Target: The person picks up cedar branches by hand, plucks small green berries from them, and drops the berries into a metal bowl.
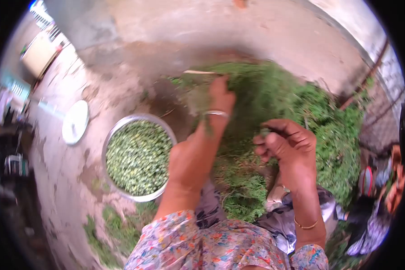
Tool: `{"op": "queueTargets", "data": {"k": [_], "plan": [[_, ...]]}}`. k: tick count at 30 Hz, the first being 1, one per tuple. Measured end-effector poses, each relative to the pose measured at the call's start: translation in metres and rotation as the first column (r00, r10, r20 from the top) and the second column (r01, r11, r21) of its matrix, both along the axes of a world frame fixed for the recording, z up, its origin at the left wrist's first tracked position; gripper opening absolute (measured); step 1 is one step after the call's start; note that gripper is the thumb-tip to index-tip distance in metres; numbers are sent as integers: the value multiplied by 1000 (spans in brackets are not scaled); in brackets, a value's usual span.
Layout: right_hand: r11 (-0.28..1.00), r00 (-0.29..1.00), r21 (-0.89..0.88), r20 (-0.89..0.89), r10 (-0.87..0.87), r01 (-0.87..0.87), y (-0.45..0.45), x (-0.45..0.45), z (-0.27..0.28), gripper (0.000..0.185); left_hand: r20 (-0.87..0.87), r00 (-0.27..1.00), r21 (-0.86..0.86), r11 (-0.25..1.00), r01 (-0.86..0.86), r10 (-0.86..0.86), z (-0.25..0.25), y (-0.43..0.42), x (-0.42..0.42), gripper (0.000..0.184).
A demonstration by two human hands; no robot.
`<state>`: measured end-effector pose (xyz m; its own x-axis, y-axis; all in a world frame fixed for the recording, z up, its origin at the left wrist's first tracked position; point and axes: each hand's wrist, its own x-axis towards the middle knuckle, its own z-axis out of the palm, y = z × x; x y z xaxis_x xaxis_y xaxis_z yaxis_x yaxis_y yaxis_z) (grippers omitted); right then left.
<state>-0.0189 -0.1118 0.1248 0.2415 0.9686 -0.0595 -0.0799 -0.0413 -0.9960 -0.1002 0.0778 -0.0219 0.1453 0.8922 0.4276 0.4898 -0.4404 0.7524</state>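
My left hand [220, 96] reaches forward over a heap of green plants [265, 85]. It is smeared by motion, with a blurred green sprig near the wrist, and its fingers cannot be made out. Closer to my body on the right, my right hand [290, 146] is closed, thumb pressed to the fingers around a small green piece [265, 132]. Left of my left forearm stands a round metal bowl [109, 173] filled with small green pods or pieces [137, 157].
A white round lid or plate [75, 122] lies on the concrete floor at the left. Loose greens [117, 225] are scattered below the bowl. A wall [175, 22] runs behind the heap. Cloths [369, 229] lie at the lower right.
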Motion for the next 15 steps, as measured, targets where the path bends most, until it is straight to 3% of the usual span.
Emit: {"op": "queueTargets", "data": {"k": [1,2,3,4,6,7,8,10,11,12,13,15], "plan": [[984,983,81,110,150,-159,11,-25,6,25,-60,998,26,1000,-15,17,-6,-7,-7,23],[937,934,151,226,277,-314,19,-46,10,32,114,991,-29,997,75,-71,-14,-12,-7,22],[925,924,144,214,317,-351,26,-62,15,32,350,922,-81,976,203,-162,-18,-13,-2,22],[906,913,226,288,288,-357,31,-76,19,33,581,781,-105,931,350,-229,-25,-14,4,22],[873,895,301,352,272,-384,38,-86,25,35,845,457,-48,812,582,-278,-33,-12,21,22],[874,760,293,638,123,-387,40,-77,26,35,903,316,15,759,651,-290,-36,-10,30,22],[875,532,292,845,-46,-387,43,-66,25,34,925,210,94,728,679,-315,-39,-9,45,22],[870,209,295,951,-227,-396,48,-38,9,35,927,70,221,688,691,-368,-39,-5,67,22],[875,73,225,974,-215,-428,49,-23,5,41,706,441,250,777,578,-555,-33,-1,79,19],[881,-67,151,977,-201,-448,49,-7,1,48,348,744,332,817,471,-571,-25,2,88,15],[885,-70,143,979,-193,-443,47,13,-7,48,354,740,327,817,475,-572,-18,-6,86,15],[952,-524,-69,845,-102,-298,36,47,-32,55,134,689,-53,689,723,-712,-7,-30,76,17]]}}
